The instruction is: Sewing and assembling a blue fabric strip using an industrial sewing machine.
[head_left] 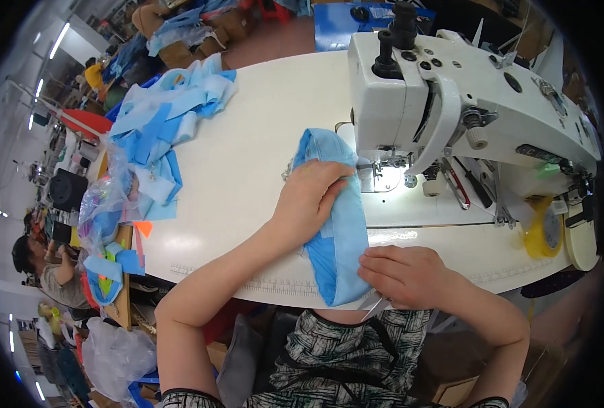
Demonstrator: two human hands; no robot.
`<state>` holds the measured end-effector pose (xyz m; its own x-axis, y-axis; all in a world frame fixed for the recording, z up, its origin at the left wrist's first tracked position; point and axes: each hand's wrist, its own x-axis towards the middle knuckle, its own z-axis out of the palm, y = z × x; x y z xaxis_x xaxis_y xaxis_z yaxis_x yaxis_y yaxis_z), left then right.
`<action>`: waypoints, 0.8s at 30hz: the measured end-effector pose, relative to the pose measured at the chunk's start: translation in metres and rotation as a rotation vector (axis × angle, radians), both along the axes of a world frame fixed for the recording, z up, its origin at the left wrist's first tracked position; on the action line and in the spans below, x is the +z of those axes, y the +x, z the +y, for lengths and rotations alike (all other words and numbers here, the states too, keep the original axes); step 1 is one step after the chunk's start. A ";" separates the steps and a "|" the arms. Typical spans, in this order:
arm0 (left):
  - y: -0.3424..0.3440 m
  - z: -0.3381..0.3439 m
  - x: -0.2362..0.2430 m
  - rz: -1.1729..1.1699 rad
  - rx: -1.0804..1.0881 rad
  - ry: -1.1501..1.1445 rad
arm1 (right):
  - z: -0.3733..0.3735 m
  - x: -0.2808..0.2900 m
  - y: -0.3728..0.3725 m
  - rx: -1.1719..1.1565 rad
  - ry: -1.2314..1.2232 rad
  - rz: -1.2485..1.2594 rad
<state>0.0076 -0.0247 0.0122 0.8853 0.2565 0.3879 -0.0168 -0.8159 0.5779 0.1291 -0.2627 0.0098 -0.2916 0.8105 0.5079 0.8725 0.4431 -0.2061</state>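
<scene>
A light-blue fabric loop (346,231) lies in folds on the white table, just left of the sewing machine's needle area. My left hand (308,197) is closed on its upper part, thumb and fingertips pinching the cloth near the presser foot. At the loop's lower right edge my right hand (400,275) has its fingers together, gripping the cloth. From under that palm a slim pointed metal tool (375,307) sticks out, seemingly tweezers or snips; its kind is mostly hidden. The white sewing machine (397,102) stands on the right, its lamp lighting the needle plate (383,178).
Blue fabric pieces (155,122) are heaped at the table's far left, beside a clear plastic bag (104,197). Red-handled snips (457,187), a black-handled tool (475,182) and yellow tape (541,228) lie right of the needle. A person (57,272) sits farther left.
</scene>
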 end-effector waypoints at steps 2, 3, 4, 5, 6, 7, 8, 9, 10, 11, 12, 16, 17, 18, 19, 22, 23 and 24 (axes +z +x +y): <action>0.005 0.001 -0.003 -0.010 -0.012 0.068 | 0.000 0.002 -0.002 -0.024 0.011 -0.020; 0.009 0.002 -0.003 -0.042 -0.024 0.078 | 0.001 0.003 -0.002 -0.045 0.032 -0.047; 0.013 0.002 -0.002 -0.075 -0.037 0.088 | 0.002 0.003 -0.002 -0.050 0.033 -0.045; 0.015 0.003 0.001 -0.073 -0.042 0.088 | 0.002 0.003 -0.002 -0.069 0.037 -0.034; 0.016 0.002 0.004 -0.027 -0.038 0.089 | 0.002 0.003 -0.001 -0.091 0.042 -0.026; 0.018 0.002 0.006 0.018 -0.035 0.090 | 0.001 0.004 0.000 -0.099 0.043 -0.027; 0.021 0.002 0.005 0.017 -0.042 0.091 | 0.000 0.005 0.000 -0.115 0.031 -0.019; 0.023 0.000 0.004 0.046 -0.049 0.052 | -0.001 0.005 0.001 -0.129 0.018 -0.009; 0.025 -0.001 0.002 0.075 -0.056 0.013 | -0.001 0.006 0.002 -0.134 0.017 -0.007; 0.027 -0.003 0.003 0.076 -0.061 0.013 | -0.002 0.006 0.003 -0.145 0.021 0.006; 0.030 -0.007 0.005 0.081 -0.039 -0.032 | -0.003 0.006 0.004 -0.156 0.024 0.018; 0.033 -0.005 0.005 0.172 0.012 -0.156 | -0.003 0.004 0.005 -0.179 0.023 0.045; 0.035 -0.003 0.001 0.171 0.006 -0.156 | -0.004 0.003 0.005 -0.188 0.019 0.060; 0.037 -0.001 -0.007 0.135 -0.011 -0.145 | -0.004 0.001 0.004 -0.194 0.015 0.077; 0.039 0.001 -0.012 0.098 -0.028 -0.134 | -0.004 0.001 0.004 -0.196 0.016 0.078; 0.045 0.002 -0.018 0.004 -0.035 -0.073 | -0.003 -0.001 0.004 -0.289 0.010 0.101; 0.046 0.002 -0.018 0.003 -0.038 -0.073 | -0.002 -0.001 0.005 -0.287 0.021 0.100; 0.046 0.002 -0.016 0.012 -0.040 -0.102 | -0.002 0.000 0.005 -0.284 0.034 0.099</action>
<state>0.0534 -0.0227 -0.0037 0.9002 0.2586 0.3505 -0.0405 -0.7514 0.6585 0.1344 -0.2647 0.0096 -0.0039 0.8346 0.5509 0.9388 0.1928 -0.2854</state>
